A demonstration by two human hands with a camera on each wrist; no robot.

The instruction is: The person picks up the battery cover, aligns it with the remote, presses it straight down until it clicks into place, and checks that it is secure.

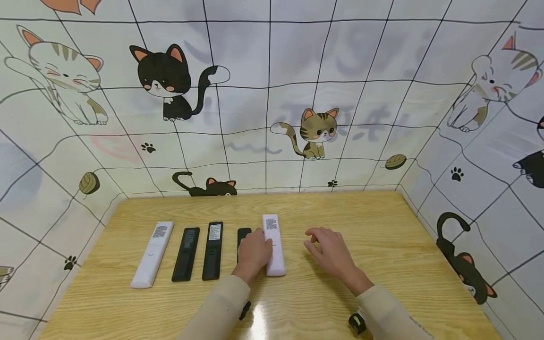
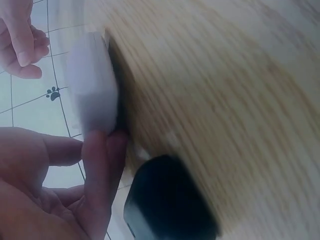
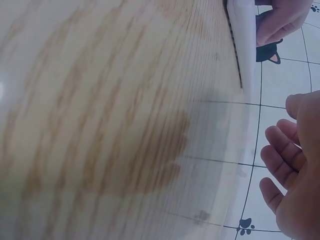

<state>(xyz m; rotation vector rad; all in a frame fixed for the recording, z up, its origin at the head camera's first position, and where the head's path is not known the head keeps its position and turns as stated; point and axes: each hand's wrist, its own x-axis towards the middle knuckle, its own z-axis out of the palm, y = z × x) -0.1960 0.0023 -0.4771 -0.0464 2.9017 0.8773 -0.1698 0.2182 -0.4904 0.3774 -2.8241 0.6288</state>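
Note:
My left hand [image 1: 253, 252] touches the left edge of a white remote control [image 1: 276, 257], which lies back side up with a printed label. In the left wrist view its fingertips [image 2: 97, 142] meet the side of that remote. Just left of this hand lies a small black remote [image 1: 243, 233], partly covered by the hand. My right hand [image 1: 333, 250] hovers to the right of the white remote, holding nothing, its fingers loosely bent. Apart from the wood, the right wrist view has the white remote [image 3: 245, 45] beyond that hand.
Farther left on the wooden table [image 1: 340, 212] lie two black remotes, a labelled one [image 1: 212, 255] and another [image 1: 185, 257], then a white remote [image 1: 152, 257]. A cat-patterned cloth [image 1: 238, 104] walls in the back and sides.

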